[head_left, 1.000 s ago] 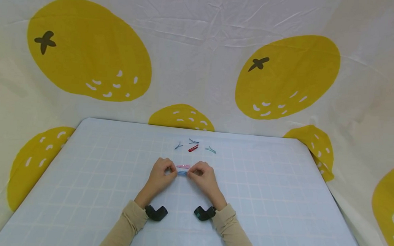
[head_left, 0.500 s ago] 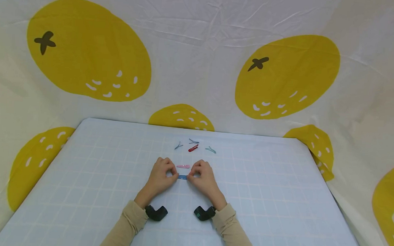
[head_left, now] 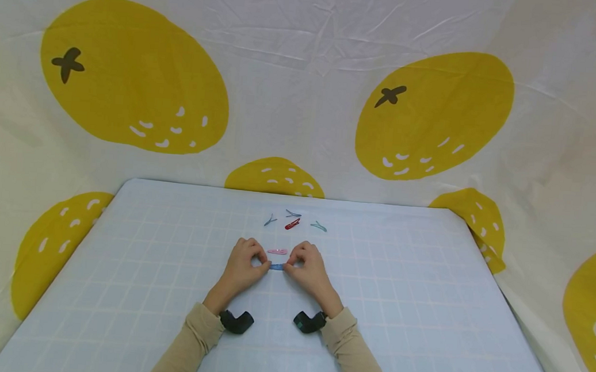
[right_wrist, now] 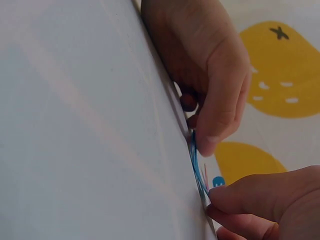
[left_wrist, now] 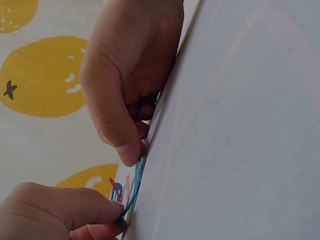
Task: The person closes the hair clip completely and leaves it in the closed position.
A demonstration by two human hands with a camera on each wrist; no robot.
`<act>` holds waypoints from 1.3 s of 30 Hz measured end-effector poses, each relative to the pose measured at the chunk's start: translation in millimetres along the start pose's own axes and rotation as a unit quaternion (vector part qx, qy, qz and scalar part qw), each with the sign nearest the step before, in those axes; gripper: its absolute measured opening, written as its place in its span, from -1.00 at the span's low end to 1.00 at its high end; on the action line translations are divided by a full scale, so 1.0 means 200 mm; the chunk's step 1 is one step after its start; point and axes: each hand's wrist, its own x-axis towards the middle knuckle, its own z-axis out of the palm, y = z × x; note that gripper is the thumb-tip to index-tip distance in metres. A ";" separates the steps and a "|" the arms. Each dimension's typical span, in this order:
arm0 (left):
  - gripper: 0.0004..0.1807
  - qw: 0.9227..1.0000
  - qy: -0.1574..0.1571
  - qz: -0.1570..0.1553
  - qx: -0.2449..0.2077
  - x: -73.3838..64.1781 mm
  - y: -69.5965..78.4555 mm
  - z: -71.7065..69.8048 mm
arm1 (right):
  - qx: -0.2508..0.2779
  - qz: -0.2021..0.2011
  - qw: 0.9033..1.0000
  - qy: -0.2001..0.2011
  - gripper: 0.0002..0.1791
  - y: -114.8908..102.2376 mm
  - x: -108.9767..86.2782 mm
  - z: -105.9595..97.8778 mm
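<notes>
A blue snap hair clip is stretched between my two hands in the head view. My left hand pinches its left end with thumb and fingertips; my right hand pinches its right end. From the left wrist, the clip shows as thin, slightly bowed strips edge-on, with the left thumb at its lower end. The right wrist view shows the clip close to the tabletop. Just beyond the hands lies a pink hair clip. Both ends of the blue clip are hidden by fingertips.
Farther back lie a red clip, a blue-grey clip at left, a dark blue clip behind, and a teal clip at right. A pale checked cloth covers the table. A lemon-printed curtain hangs behind.
Both hands have drawn the blue clip slightly toward the body, away from the pink one. Its broad face showed half a second ago; now it appears narrower. The other clips stay put.
</notes>
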 end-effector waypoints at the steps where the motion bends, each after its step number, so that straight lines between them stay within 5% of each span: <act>1: -0.73 1.000 0.000 0.000 0.000 0.00 0.00 0.00 | 0.000 0.001 1.000 0.001 -0.76 0.00 0.00 0.00; 25: -0.78 1.000 0.011 -0.011 0.003 0.00 0.00 0.00 | 0.016 0.012 1.000 0.011 -0.80 0.00 0.00 0.00; 39: -0.92 0.997 0.018 -0.050 -0.055 0.01 0.01 -0.01 | 0.096 -0.003 0.995 0.041 -0.91 -0.02 0.00 -0.06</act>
